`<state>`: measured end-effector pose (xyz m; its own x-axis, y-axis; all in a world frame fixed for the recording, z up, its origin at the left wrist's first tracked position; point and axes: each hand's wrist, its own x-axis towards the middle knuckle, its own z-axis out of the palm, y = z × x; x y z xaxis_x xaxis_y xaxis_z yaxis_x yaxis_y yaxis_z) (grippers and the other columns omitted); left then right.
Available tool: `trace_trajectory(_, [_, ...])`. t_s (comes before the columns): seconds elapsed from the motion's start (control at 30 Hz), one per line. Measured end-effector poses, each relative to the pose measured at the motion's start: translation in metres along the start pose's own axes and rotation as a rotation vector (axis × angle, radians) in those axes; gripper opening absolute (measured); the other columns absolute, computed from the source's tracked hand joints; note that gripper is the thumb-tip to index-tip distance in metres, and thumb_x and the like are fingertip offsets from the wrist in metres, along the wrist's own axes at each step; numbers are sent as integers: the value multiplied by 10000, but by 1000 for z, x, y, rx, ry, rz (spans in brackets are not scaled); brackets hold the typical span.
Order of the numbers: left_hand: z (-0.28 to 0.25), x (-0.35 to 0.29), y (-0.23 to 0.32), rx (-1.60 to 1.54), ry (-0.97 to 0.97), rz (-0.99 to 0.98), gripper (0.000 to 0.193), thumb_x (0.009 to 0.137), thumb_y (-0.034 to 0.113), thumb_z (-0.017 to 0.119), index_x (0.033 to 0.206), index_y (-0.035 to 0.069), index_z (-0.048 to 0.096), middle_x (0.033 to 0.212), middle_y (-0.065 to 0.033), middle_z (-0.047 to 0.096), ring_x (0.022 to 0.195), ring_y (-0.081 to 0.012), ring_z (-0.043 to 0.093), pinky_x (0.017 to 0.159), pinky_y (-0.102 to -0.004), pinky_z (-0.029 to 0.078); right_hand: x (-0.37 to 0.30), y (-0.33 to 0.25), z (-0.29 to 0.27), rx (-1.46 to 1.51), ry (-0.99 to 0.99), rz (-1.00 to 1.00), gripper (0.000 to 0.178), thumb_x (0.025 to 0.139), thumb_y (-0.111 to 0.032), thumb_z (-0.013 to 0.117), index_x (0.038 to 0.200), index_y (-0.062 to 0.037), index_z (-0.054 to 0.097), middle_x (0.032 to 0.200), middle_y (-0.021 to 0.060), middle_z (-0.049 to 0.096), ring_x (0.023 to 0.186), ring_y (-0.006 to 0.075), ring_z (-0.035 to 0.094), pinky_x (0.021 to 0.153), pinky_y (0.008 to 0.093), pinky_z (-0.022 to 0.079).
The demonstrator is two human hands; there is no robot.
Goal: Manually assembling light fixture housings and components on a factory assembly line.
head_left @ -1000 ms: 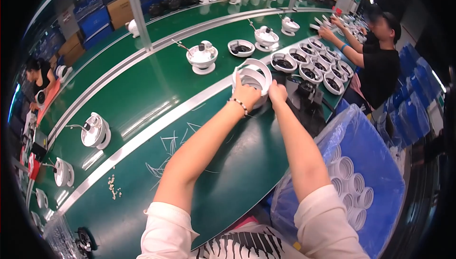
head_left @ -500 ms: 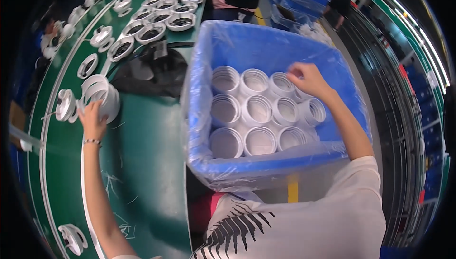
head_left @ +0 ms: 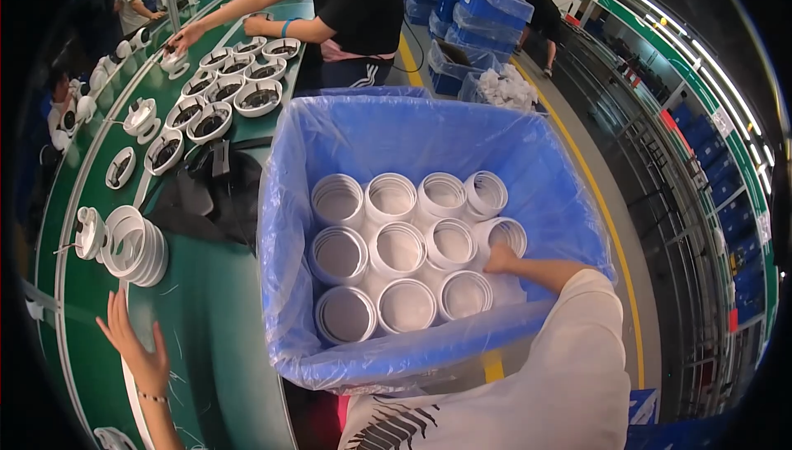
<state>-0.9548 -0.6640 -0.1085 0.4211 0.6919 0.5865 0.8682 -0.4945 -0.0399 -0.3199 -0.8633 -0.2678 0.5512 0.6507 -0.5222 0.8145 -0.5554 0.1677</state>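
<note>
My left hand [head_left: 136,351] is over the green worktable with its fingers spread and nothing in it. Just beyond its fingertips stands a stack of white plastic rings [head_left: 150,254], not touched by the hand. My right hand [head_left: 500,260] is down inside a blue bin lined with clear plastic [head_left: 276,285]. Its fingers close on the near rim of a white ring [head_left: 516,235] at the right side; the fingertips are partly hidden. White rings [head_left: 398,248] fill the bin's bottom in rows, with their round openings up.
A black bag-like item [head_left: 206,198] lies on the table left of the bin. White round housings with dark insides [head_left: 210,122] stand beyond it. A co-worker in black [head_left: 351,4] reaches across the belt. Stacked blue bins [head_left: 487,25] are at the back.
My left hand has let go of the white ring stack and drawn back toward me. The right hand has gone down onto a ring in the bin. The whole view has shifted.
</note>
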Motion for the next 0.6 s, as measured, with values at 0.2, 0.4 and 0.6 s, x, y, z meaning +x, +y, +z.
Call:
trace_trajectory(0.2, [-12, -7, 7, -54, -22, -34, 654, 674, -34, 527, 1274, 15, 271, 1286, -144, 357, 1227, -326, 288, 1018, -515, 71, 4, -6, -38, -156, -50, -13, 524, 500, -401, 730, 812, 11, 639, 881, 191, 611, 798, 278, 605, 721, 354, 481])
trace_trajectory(0.4, [-35, 0, 21, -196, 126, -1, 630, 685, -24, 520, 1264, 0, 273, 1255, -161, 382, 1203, -353, 316, 1011, -521, 84, -29, 2, -163, -11, -80, -207, 767, 441, -459, 785, 1023, -6, 572, 1029, 166, 579, 932, 273, 563, 792, 344, 449])
trace_trajectory(0.6, [-50, -10, 37, -331, 151, 75, 711, 609, 2, 592, 1256, 36, 300, 1183, -165, 455, 1121, -354, 408, 992, -533, 125, -191, -69, -211, 562, 877, -444, 785, 502, -167, 788, 1171, 18, 421, 1103, 172, 516, 952, 265, 548, 834, 345, 429])
